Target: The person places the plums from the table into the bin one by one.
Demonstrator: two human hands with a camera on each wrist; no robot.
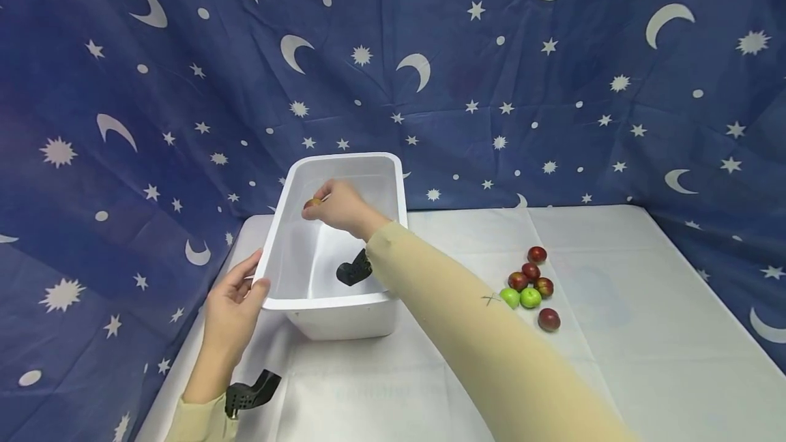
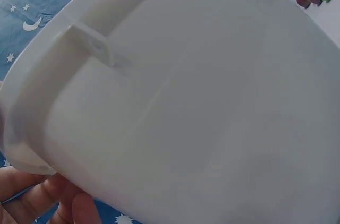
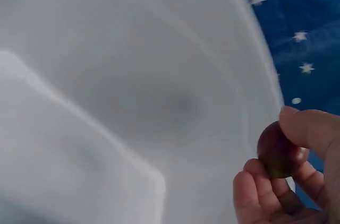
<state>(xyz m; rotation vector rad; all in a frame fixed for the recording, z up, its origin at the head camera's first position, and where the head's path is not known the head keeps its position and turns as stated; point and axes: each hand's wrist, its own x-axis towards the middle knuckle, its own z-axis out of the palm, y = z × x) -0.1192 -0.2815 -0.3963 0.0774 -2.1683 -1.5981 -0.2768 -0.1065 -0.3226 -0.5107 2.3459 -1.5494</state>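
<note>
A deep white plastic tub [image 1: 331, 322] stands tilted on the table, its open top facing me. My left hand [image 1: 232, 312] grips the tub's near left rim, thumb on top of the edge and fingers underneath. In the left wrist view, those fingers [image 2: 45, 195] curl against the outer wall. Inside the tub's mouth, my right hand [image 1: 345, 210] pinches a dark red plum [image 3: 279, 152] between thumb and fingers, above the bottom. The right wrist view shows bare white inner walls below the plum.
Right of my forearm lies a loose cluster of red plums [image 1: 531, 271] with two green fruits [image 1: 531, 298]. A single red plum [image 1: 549, 320] sits nearer to me. The white-covered table [image 1: 663, 333] backs onto a blue curtain [image 1: 491, 74] with moons and stars.
</note>
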